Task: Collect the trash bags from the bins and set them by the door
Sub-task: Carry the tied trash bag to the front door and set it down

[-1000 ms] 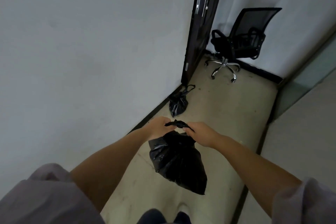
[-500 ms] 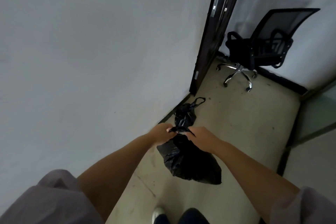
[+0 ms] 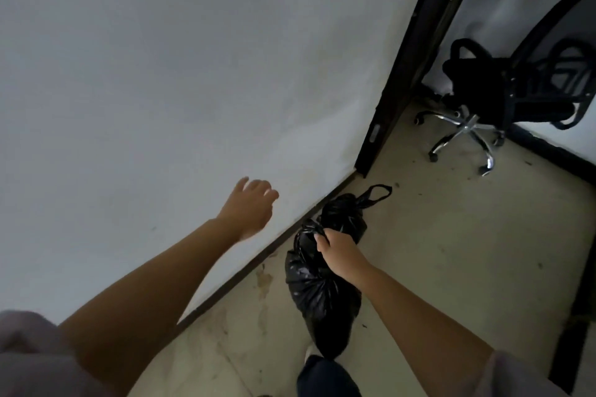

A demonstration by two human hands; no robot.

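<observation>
My right hand (image 3: 338,251) grips the gathered top of a full black trash bag (image 3: 319,296), which hangs low over the floor beside my leg. Just beyond it a second black trash bag (image 3: 346,214) lies on the floor against the wall's skirting, its loop handle pointing toward the dark door (image 3: 416,51). My left hand (image 3: 250,206) is raised in front of the white wall, fingers loosely spread, holding nothing.
A black mesh office chair (image 3: 516,87) on a chrome star base stands past the door in the corner. The white wall (image 3: 161,90) runs along my left with a dark skirting. The beige floor (image 3: 451,251) stretches to the right.
My left hand has let go of the bag's top and swung up and left toward the wall. The held bag has dropped lower and I have come closer to the bag by the door.
</observation>
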